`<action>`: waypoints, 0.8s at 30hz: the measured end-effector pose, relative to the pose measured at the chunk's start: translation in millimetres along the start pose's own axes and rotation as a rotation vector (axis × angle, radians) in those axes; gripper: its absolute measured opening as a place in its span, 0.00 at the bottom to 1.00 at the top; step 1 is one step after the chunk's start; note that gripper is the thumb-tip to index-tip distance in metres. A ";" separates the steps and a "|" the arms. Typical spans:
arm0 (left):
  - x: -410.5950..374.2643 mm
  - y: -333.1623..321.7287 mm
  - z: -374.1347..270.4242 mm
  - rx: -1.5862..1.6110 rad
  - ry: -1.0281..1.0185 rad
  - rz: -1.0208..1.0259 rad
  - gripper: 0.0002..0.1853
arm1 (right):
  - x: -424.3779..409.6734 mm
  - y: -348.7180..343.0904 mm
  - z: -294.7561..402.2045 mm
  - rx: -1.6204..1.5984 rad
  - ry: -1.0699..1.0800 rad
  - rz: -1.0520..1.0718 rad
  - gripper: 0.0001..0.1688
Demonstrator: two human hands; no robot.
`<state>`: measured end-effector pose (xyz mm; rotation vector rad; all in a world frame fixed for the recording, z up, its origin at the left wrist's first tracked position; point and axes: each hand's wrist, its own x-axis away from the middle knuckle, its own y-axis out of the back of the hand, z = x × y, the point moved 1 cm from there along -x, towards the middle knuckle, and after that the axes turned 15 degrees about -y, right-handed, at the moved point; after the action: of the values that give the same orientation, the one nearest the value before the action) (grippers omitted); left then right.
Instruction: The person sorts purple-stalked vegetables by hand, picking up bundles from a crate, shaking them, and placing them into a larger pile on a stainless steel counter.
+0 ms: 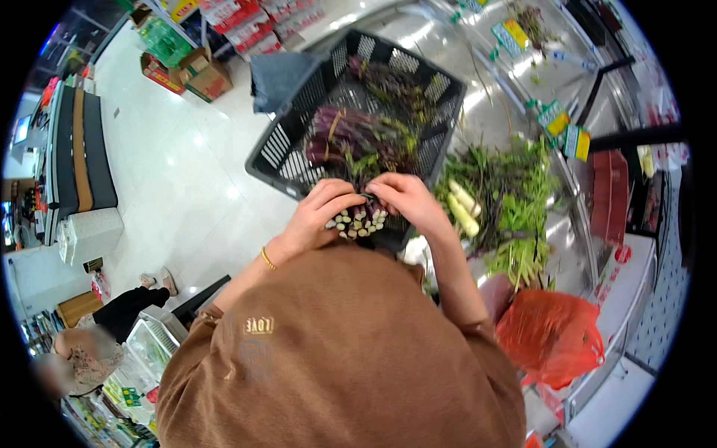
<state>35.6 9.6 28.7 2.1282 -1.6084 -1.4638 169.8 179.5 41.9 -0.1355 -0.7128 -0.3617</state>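
A bunch of purple-stemmed greens [358, 221] has its pale cut ends turned towards me. My left hand [322, 210] is wrapped around its left side. At the right, the fingers of my right hand [402, 199] pinch a thin green tie around the stems. Just beyond both hands is a black plastic crate [263, 159] with perforated walls. In it lie a bundle of purple stems [347, 131] bound with a tan band and more dark leafy stalks [392, 84] behind.
Loose leafy greens [521, 196] and pale peeled stalks [462, 215] lie on the metal display counter [476, 123] at right. A red plastic bag [552, 336] is nearer on that side. Cardboard boxes [204, 75] stand on the floor. Another person [89, 358] is at lower left.
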 end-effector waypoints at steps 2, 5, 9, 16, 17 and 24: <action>-9.3 15.4 4.8 0.050 0.154 -0.161 0.31 | 0.7 7.3 -1.0 -0.246 0.121 -0.061 0.12; -21.4 48.8 18.3 0.246 0.286 -0.380 0.31 | 0.9 21.3 -2.3 -0.359 0.199 -0.225 0.11; -33.2 76.0 24.7 0.591 0.366 -0.653 0.36 | 0.9 22.4 3.9 -0.363 0.289 -0.316 0.08; -28.2 73.4 11.9 0.617 0.429 -0.787 0.36 | 21.9 -24.5 69.3 0.111 0.703 -0.456 0.12; -29.9 73.0 7.5 0.554 0.401 -0.763 0.35 | 27.7 -33.3 81.1 0.263 0.769 -0.457 0.18; -36.3 58.2 -16.1 0.299 0.437 -0.715 0.42 | -10.4 -74.3 75.9 0.574 0.709 -0.294 0.61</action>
<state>7.8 5.6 93.3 3.1205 -0.9958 -0.7676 88.5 131.7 92.0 0.6241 -0.1073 -0.4358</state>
